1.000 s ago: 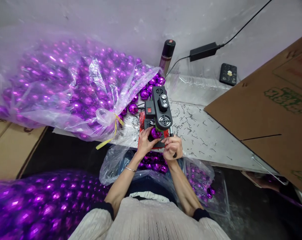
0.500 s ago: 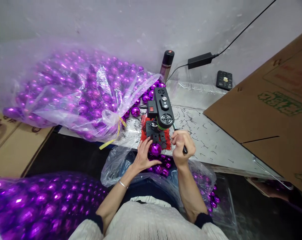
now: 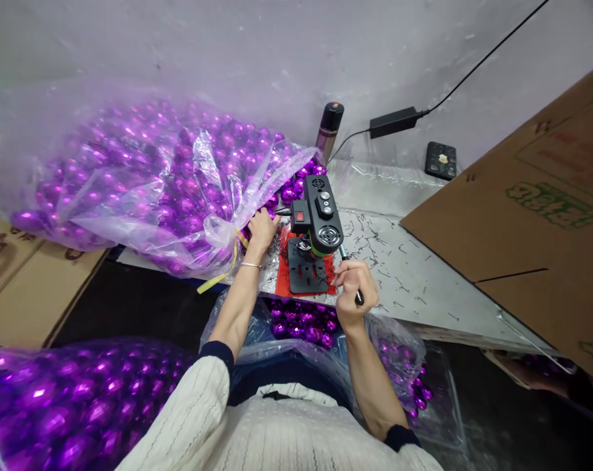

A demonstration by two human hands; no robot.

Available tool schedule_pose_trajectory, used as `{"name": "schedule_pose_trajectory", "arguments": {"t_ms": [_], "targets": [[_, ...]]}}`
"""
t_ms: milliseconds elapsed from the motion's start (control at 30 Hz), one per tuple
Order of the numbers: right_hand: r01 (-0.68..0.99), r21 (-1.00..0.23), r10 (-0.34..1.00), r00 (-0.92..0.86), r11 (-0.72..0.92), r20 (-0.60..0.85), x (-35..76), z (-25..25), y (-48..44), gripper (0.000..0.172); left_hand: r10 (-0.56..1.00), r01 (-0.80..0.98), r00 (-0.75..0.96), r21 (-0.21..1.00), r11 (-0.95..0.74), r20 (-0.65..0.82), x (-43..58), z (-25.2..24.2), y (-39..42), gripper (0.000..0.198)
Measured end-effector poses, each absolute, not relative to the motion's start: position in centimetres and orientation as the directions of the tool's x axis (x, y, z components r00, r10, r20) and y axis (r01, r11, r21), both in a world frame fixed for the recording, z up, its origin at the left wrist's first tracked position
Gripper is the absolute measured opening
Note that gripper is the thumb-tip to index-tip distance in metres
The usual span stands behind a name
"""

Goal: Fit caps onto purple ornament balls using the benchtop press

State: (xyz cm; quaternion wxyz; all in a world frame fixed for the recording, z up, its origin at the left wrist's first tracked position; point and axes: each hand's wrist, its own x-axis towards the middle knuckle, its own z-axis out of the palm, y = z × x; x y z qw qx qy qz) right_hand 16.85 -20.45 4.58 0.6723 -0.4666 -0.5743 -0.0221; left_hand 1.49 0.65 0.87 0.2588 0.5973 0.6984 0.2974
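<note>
Standing on the white surface, a black machine has an elongated, rounded head whose long axis runs away from the person, its far end leaning slightly left and its near end, with a round vent, pointing toward the body. Beneath that end, a slotted black base plate lies flat on a red mat, no ball on it. To its right, the right hand is curled around the black handle of a lever that slants down toward the person and rightward. The left hand reaches left of the machine, among loose purple balls at the mouth of a clear bag; its fingertips are partly hidden, so whether they pinch a ball cannot be told. More balls sit in clear plastic below the surface's near edge.
</note>
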Motion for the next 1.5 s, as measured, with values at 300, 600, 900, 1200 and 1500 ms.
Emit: {"name": "schedule_pose_trajectory", "arguments": {"t_ms": [300, 600, 900, 1200, 1500], "targets": [[0.54, -0.641, 0.531, 0.369, 0.545, 0.763, 16.9, 4.8, -20.4, 0.038, 0.968, -0.2, 0.087, 0.948, 0.246, -0.233, 0.3, -2.9, -8.0, 0.05], [0.573, -0.602, 0.514, 0.332, 0.556, 0.791, 17.1, 4.8, -20.4, 0.036, 0.997, -0.048, 0.072, 0.999, -0.016, 0.02, 2.6, -5.5, -13.3, 0.056], [0.591, -0.574, 0.51, 0.295, 0.568, 0.808, 17.4, 4.4, -20.5, 0.033, 0.984, 0.18, 0.114, 0.972, -0.154, 0.135, 3.9, -6.6, -14.5, 0.052], [0.566, -0.586, 0.525, 0.291, 0.58, 0.8, 17.6, 4.1, -20.7, 0.029, 0.923, 0.435, 0.194, 0.814, -0.384, 0.332, 3.7, -7.5, -14.6, 0.058], [0.571, -0.587, 0.511, 0.311, 0.573, 0.801, 17.4, 2.5, -20.7, 0.031, 0.887, 0.43, 0.243, 0.776, -0.462, 0.393, 3.7, -8.6, -14.0, 0.063]]}}
